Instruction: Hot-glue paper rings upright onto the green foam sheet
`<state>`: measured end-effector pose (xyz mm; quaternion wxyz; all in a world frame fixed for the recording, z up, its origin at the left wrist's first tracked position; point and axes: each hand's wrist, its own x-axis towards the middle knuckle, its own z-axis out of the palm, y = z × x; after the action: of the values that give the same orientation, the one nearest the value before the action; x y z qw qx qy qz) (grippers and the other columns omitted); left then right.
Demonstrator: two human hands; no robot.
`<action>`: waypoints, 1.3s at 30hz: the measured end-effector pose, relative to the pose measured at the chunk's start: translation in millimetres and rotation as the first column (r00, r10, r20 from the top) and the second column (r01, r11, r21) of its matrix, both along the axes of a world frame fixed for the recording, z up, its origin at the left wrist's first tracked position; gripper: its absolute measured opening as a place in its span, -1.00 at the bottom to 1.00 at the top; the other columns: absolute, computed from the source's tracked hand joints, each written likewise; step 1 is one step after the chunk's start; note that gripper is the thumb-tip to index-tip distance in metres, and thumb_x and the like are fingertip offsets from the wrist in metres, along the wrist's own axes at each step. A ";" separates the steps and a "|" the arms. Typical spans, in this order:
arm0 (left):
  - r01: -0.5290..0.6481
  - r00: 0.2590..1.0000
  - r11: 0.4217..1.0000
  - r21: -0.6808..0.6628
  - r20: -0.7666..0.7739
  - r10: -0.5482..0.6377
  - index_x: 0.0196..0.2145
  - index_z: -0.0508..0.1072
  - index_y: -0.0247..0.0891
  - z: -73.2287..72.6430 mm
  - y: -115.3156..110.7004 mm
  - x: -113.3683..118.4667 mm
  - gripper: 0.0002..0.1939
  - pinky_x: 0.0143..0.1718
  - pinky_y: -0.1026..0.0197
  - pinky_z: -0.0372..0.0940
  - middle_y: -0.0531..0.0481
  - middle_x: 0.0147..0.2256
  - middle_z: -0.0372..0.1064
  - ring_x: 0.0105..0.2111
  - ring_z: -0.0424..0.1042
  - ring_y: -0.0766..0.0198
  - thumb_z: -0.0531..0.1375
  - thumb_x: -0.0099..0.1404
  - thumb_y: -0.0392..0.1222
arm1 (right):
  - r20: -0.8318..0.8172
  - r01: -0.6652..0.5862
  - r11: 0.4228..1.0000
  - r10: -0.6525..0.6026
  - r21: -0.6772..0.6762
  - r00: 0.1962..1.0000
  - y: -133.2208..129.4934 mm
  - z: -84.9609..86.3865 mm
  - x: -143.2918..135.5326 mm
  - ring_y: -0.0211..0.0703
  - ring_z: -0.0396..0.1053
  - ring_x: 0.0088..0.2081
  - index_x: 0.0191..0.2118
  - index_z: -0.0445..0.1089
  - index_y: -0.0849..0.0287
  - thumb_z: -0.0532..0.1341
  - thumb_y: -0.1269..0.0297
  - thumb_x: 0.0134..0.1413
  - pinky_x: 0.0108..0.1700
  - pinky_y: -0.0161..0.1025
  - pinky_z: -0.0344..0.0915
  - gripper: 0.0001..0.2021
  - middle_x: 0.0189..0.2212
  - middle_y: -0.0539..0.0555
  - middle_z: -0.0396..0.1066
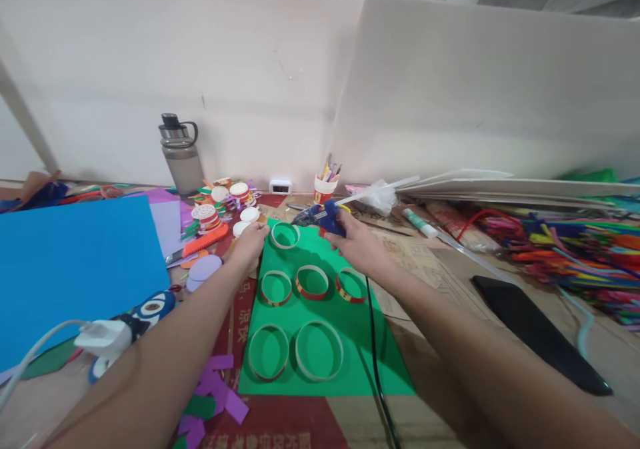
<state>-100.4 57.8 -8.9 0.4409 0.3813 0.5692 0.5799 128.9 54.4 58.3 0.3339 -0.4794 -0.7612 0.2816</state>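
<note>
Hands are working apart at the far end of a green sheet (357, 372): right hand (361, 241) is gripping a blue glue gun (327, 216), fingers wrapped round it, nozzle pointing left; left hand (249, 244) is hovering just beside the top ring (285, 246), fingertips drawn close, can't tell whether they are touching the rim or pinching something small. Top ring is lying on the sheet between the left hand and the gun; five more rings are sitting nearer the wearer, three in a row with the centre ring (313, 296) showing a red wall, two below, all apart. Risk, as I judge it: nozzle is aiming toward the left hand, so a slip of the right wrist could be putting hot glue on those fingers, if the gun is heated, which isn't showing. Stray drip could be sticking a ring to the sheet. Black cable (376, 362) is trailing over the sheet's right side by the right forearm; if it is joined to the gun, a pull could be dragging it into the rings. Orange cutter (203, 243) is lying just left of the left wrist, so a careless sideways sweep could be knocking it
</note>
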 end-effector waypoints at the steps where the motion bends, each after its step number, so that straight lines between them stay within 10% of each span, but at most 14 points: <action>1: 0.000 1.000 1.000 0.013 0.027 0.000 -0.50 0.35 -0.23 0.0 -0.9 1.7 -0.89 -0.52 0.32 0.23 0.12 -0.62 0.34 -0.60 0.31 0.35 0.22 0.10 -0.19 | 0.039 -0.014 1.000 0.013 0.027 0.999 -2.6 4.2 0.4 -0.05 0.43 -0.14 -0.07 0.34 0.17 0.23 0.39 0.10 -0.10 -0.18 0.29 -0.75 -0.12 0.16 0.49; 18: 0.095 0.947 0.982 0.164 0.290 -0.140 -0.37 0.44 -0.26 -0.3 -9.4 7.2 -0.70 -0.45 0.28 0.29 0.08 -0.52 0.44 -0.53 0.38 0.32 0.36 0.07 -0.01 | 0.342 -0.041 0.998 0.022 0.048 0.940 -14.6 26.4 0.8 0.08 0.44 -0.07 0.05 0.34 0.17 0.21 0.35 0.19 -0.14 -0.20 0.24 -0.70 -0.05 0.26 0.49; 39: 0.180 0.894 0.982 0.054 0.408 -0.186 -0.28 0.56 -0.36 -0.4 -3.1 3.9 -0.66 -0.31 0.09 0.50 -0.14 -0.40 0.58 -0.41 0.57 0.11 0.38 0.11 -0.02 | 0.016 -0.059 0.998 0.059 -0.026 0.998 8.9 -15.9 -8.8 -0.06 0.41 -0.16 -0.14 0.37 0.14 0.27 0.32 0.07 -0.04 -0.12 0.30 -0.80 -0.18 0.09 0.48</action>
<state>-96.5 54.7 -9.2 0.6004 0.3058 0.4207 0.6075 120.1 63.4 42.5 0.3128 -0.4635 -0.7740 0.2971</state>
